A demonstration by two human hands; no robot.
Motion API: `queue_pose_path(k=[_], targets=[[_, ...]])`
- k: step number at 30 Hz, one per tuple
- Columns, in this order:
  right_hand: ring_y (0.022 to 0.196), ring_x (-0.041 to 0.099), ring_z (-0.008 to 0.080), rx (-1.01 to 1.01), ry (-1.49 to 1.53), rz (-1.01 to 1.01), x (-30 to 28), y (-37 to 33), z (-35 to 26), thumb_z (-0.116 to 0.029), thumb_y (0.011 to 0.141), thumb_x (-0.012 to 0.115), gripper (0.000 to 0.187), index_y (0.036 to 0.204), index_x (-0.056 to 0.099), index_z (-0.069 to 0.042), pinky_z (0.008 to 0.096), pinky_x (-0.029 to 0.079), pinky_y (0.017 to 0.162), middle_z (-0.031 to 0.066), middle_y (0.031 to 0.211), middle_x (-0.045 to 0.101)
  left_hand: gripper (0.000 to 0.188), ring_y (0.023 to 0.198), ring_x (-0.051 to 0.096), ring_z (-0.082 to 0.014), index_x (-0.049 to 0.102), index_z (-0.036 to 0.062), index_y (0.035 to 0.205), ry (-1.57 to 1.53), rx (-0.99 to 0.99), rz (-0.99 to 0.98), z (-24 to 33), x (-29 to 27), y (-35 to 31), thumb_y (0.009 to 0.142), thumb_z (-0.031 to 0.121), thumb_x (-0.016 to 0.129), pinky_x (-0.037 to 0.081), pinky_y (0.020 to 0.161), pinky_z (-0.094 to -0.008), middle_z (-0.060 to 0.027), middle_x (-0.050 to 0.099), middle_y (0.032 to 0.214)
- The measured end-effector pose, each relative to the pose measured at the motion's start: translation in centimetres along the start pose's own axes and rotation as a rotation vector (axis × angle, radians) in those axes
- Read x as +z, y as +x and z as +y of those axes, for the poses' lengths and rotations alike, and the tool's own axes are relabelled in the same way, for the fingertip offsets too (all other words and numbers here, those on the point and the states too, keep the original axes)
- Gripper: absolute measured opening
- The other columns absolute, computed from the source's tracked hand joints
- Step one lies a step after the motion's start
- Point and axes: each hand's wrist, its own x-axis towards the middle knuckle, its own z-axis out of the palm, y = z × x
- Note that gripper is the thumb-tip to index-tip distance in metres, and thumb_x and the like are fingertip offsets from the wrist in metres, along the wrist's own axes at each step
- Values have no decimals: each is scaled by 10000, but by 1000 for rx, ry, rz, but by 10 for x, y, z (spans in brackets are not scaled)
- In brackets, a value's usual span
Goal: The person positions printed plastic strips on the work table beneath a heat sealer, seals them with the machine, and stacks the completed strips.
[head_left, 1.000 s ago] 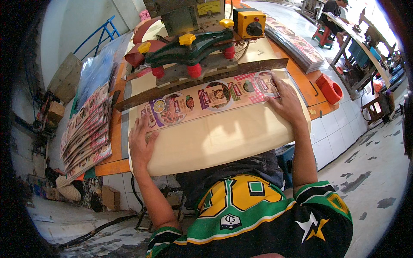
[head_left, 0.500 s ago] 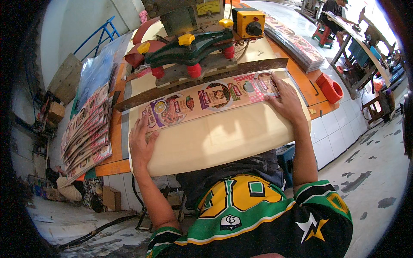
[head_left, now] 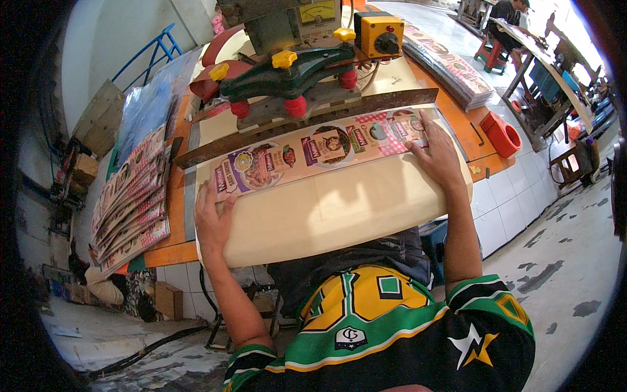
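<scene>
A long printed plastic strip (head_left: 307, 153) with food pictures lies across a cream sheet (head_left: 326, 215) on the bench. At its left end is my left hand (head_left: 212, 225), fingers stretched forward and thumb apart, the fingertips at the strip's corner. My right hand (head_left: 439, 155) rests flat over the right end, fingers spread, covering part of the print. Along the strip's far edge runs a dark metal bar (head_left: 307, 123). Above that bar stands a press machine (head_left: 284, 80) with a dark green bracket, yellow knobs and red feet.
Printed strips lie in a fanned stack (head_left: 134, 202) on the left, beside clear plastic sheets (head_left: 153, 91). Another printed stack (head_left: 450, 65) is at the far right. A red tape dispenser-like piece (head_left: 501, 134) sits on the orange bench edge (head_left: 467, 138). A person (head_left: 506, 23) sits farther off.
My left hand has drawn back slightly toward me, uncovering more of the strip's left end. My right hand has shifted slightly right. The strip looks almost unmoved.
</scene>
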Motion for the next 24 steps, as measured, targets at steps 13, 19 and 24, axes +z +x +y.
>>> queue_pose_path(k=[13, 19, 24], targets=[[1304, 551, 399, -103, 483, -36, -2, 4, 14, -272, 862, 765, 849, 1581, 346, -98, 449, 422, 1097, 282, 1359, 597, 770, 1326, 498, -454, 449, 91, 1520, -41, 86, 45, -2, -2, 0, 948, 585, 596, 383, 1118, -508, -266, 546, 1415], [1391, 482, 383, -25, 826, -77, 3, 3, 21, -238, 891, 760, 880, 1602, 267, -76, 442, 385, 1141, 335, 1414, 526, 723, 1317, 505, -454, 479, 55, 1481, -69, 52, 39, 5, -4, 2, 953, 527, 625, 392, 1117, -500, -264, 562, 1386], [1342, 530, 405, 31, 670, 9, 9, 3, 21, -256, 913, 745, 827, 1582, 301, -59, 430, 416, 1113, 347, 1389, 545, 695, 1314, 518, -437, 495, 51, 1473, -40, 32, 68, 2, -2, 0, 953, 485, 648, 402, 1111, -485, -255, 575, 1381]])
